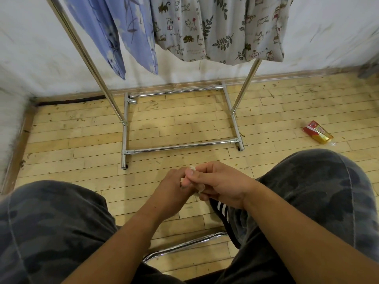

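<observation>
— Scrap [193, 167]: where?
— Low in the middle, near six o'clock of the view. Sits between the two hands, above the wooden floor [184, 124], midway between the knees in camouflage trousers [51, 212]. Small, whitish, crumpled. Cannot tell what it is made of.

— Right hand [222, 186]?
— Enters from five o'clock. Fingers [203, 170] bent close, thumb and forefinger pinching the scrap tight, the rest curled beneath. White showing above the pinch and again under it.

— Left hand [171, 187]?
— Enters from seven o'clock, back turned up. Fingers curled in towards the right hand, tips touching at the scrap but mostly hidden. Cannot tell whether gripping it or only resting against it.

— Around the hands?
— At twelve o'clock, a steel clothes rack [180, 147], standing on the floor well apart from the hands, its base a rectangle of tubes, two poles slanting up. Hanging from it at eleven o'clock, a blue flowered cloth [133, 37]; at one o'clock, just beside that, a grey cloth [215, 27] printed with cats and leaves. Behind both, a white wall [30, 48].

— Anything loose on the floor?
— At two o'clock from the hands, a red and gold packet [317, 132], lying flat, well apart from the rack's feet.

— Below the hands?
— Just under the right wrist, a black shoe [222, 209] with white stripes. Lower, at six o'clock, a curved chrome chair tube [184, 244].
</observation>
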The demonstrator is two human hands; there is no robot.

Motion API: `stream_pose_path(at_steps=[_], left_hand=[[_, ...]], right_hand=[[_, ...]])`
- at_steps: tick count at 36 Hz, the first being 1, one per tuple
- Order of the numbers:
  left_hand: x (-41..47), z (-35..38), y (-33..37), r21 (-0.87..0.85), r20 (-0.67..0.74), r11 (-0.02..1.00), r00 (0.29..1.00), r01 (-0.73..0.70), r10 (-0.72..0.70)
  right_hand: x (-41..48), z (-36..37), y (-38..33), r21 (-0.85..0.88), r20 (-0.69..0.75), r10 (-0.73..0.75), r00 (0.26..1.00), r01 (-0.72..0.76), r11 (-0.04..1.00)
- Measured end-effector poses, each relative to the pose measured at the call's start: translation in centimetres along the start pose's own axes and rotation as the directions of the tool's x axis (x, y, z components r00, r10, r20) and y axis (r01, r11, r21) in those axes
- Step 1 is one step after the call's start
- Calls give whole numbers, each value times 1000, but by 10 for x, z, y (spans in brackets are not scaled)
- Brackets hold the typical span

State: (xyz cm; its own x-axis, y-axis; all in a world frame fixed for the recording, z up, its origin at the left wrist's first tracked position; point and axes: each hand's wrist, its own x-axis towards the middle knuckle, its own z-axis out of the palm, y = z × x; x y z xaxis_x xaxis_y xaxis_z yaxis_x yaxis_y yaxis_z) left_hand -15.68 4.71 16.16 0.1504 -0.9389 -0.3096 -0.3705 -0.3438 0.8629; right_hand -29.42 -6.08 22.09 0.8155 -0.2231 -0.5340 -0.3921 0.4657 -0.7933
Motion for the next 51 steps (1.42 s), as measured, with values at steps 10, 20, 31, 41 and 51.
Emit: stream_pose_path(at_steps=[10, 20, 31, 41, 51], left_hand=[[-5, 3, -25, 161, -99, 984, 993, 82, -66], [-14, -15, -27, 9, -88, 966, 963, 257, -255], [-25, -22, 5, -96, -16, 979, 983, 181, -183], [-25, -28, 38, -61, -81, 998, 997, -5, 0], [-10, -68, 101, -234, -191, 972, 982, -31, -14]], right_hand=[[0, 6, -4, -167, -61, -20, 998, 9, 986], [0, 12, -5, -269, -155, -45, 987, 1, 963], [-4, 23, -8, -250, -85, -47, 995, 24, 968], [-16, 28, -37, -374, -172, -119, 978, 47, 926], [-34, 21, -81, -597, -297, -264, 918, 38, 801]])
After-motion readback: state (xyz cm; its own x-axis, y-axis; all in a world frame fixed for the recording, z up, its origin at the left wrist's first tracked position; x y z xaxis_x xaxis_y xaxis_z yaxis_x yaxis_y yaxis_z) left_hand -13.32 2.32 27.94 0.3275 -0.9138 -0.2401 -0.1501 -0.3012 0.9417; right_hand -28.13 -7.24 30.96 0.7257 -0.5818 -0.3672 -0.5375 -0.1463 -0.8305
